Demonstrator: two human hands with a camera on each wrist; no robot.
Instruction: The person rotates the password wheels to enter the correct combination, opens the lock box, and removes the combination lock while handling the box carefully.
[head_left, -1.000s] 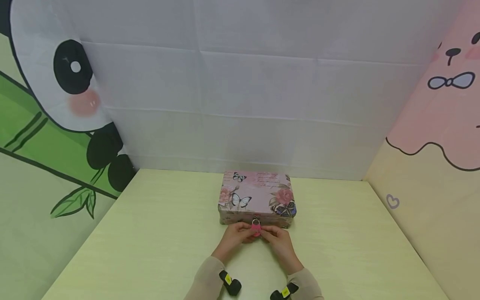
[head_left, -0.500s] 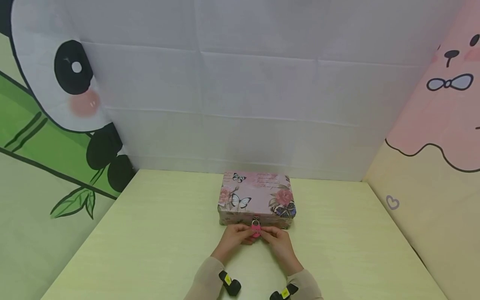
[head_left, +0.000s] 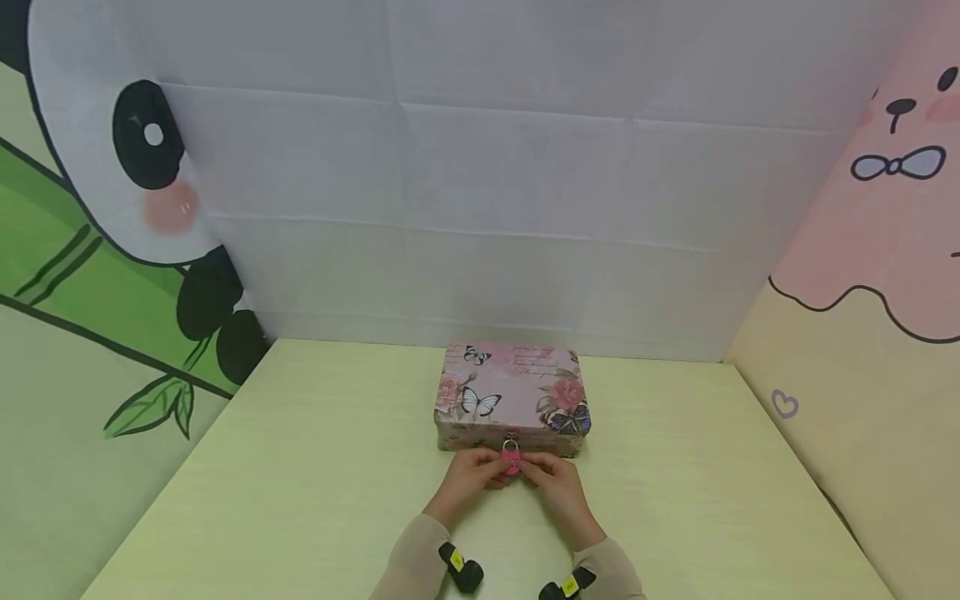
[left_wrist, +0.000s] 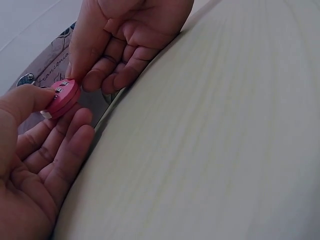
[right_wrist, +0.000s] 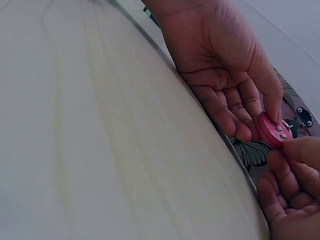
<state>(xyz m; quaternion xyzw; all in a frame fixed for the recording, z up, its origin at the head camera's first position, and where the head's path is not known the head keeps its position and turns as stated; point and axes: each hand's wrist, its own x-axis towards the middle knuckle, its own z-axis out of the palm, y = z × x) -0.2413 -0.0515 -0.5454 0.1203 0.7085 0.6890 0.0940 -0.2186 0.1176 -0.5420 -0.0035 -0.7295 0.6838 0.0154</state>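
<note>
A pink combination padlock (head_left: 512, 460) hangs by its metal shackle at the clasp on the front of a floral, butterfly-patterned box (head_left: 517, 387). The box lid is down. My left hand (head_left: 468, 479) pinches the padlock's left side, and my right hand (head_left: 558, 492) pinches its right side. In the left wrist view, the left thumb lies by the number dials on the padlock (left_wrist: 65, 100), with the other fingers curled beneath. From the right wrist, the right hand (right_wrist: 295, 200) has its thumb and fingers at the padlock's near end. The dial digits are too small to read.
The box stands near the back of a pale yellow table (head_left: 315, 467). A white cloth (head_left: 487, 183) hangs behind it. Cartoon-printed panels (head_left: 847, 400) flank the table. A black strap-on device (head_left: 461, 568) sits on each wrist.
Both hands keep their hold on the padlock, and the box stays in place. Only a very slight shift of the head view shows.
</note>
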